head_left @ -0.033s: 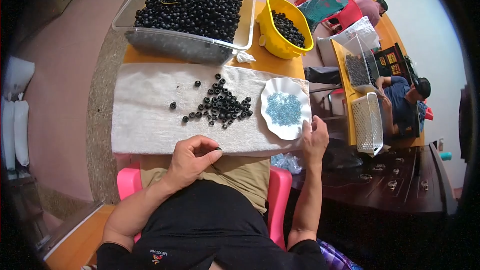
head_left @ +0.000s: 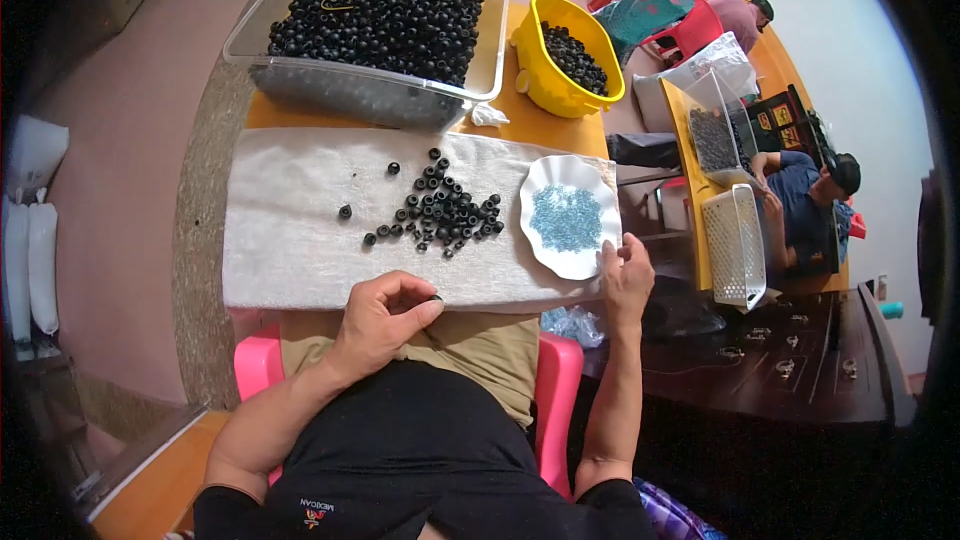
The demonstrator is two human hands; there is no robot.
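My left hand (head_left: 385,320) rests at the near edge of a white towel (head_left: 290,230) and pinches a small black ring (head_left: 437,298) between thumb and fingers. A loose pile of the same black rings (head_left: 440,212) lies in the middle of the towel. At the towel's right end a white scalloped plate (head_left: 545,180) holds small blue pieces (head_left: 565,217). My right hand (head_left: 627,280) touches the plate's near right rim with its fingertips; whether it holds anything is hidden.
A clear plastic bin (head_left: 360,90) full of black rings stands behind the towel, with a yellow tub (head_left: 535,80) of more rings to its right. I sit on a pink chair (head_left: 555,380). At right, another person (head_left: 800,205) works at a table with a white basket (head_left: 735,245).
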